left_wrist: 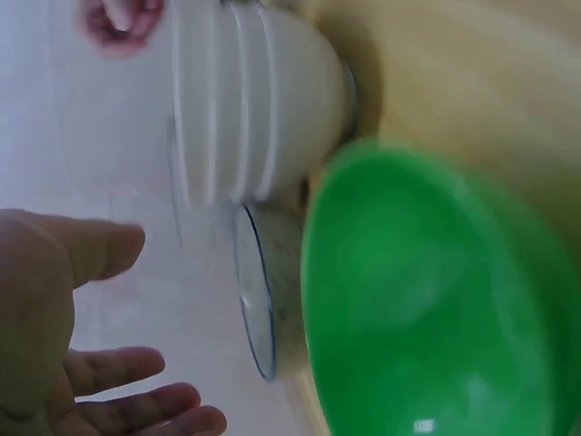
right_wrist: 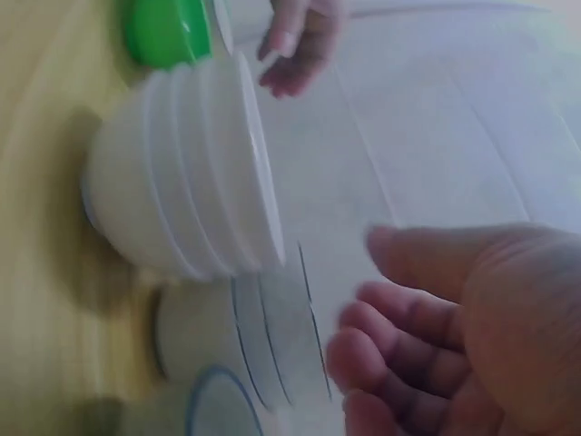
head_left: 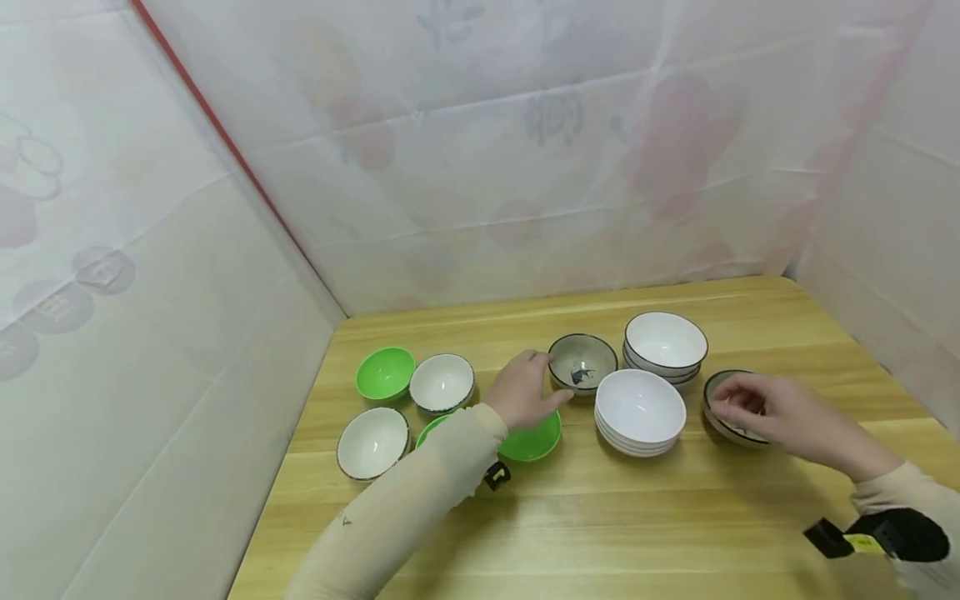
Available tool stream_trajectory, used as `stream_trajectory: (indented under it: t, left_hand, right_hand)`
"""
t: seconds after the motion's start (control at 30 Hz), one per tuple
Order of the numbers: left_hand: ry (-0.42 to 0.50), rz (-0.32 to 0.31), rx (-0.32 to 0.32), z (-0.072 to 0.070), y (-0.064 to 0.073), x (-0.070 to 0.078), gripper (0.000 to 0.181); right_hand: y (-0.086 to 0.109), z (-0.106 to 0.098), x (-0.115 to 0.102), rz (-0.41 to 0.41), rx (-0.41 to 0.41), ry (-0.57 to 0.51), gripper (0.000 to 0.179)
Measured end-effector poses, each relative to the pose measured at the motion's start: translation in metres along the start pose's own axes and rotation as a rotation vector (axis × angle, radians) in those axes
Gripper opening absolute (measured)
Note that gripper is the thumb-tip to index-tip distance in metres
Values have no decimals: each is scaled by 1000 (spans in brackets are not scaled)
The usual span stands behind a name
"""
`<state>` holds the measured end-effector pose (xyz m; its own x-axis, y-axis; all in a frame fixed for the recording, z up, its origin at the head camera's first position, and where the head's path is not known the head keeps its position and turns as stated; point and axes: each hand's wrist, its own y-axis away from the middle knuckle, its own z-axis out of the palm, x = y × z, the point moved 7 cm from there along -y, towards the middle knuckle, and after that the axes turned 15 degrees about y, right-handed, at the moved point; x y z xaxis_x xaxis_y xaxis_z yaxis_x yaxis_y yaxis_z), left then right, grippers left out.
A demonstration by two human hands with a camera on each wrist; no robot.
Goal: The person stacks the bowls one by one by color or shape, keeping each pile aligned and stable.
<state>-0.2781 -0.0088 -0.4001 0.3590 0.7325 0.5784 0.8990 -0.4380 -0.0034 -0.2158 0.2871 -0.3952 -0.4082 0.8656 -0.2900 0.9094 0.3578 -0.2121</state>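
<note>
Grey bowls (head_left: 583, 362) (head_left: 726, 427), near hands (head_left: 522, 392) (head_left: 780, 414), contact unclear

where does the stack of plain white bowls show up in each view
Head: the stack of plain white bowls sits right of centre, below the middle.
Left wrist: top, left of centre, tipped sideways with rims facing left.
Right wrist: left, upper half, rims facing right.
Shared landmark: the left hand, near centre in head, lower left in left wrist, top centre in right wrist.
</note>
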Motion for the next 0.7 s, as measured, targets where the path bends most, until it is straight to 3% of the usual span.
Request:
stream_trajectory:
  t: [0.17,0.3,0.53,0.7]
  left_hand:
    - [-71,-45,-47,3,-18,-12,76]
    - [-99,-67,-96,9,-32,-21,89]
    - [-143,-82,-192,23,-49,-31,106]
    - [-194,-108,-231,24,-56,-25,110]
  right_hand:
    - [0,-9,41,113,78,1,17]
    - [3,-10,73,196,81,45,23]
    - [10,9,115,305,-35,75,43]
    - [15,27,134,335,-150,-9,61]
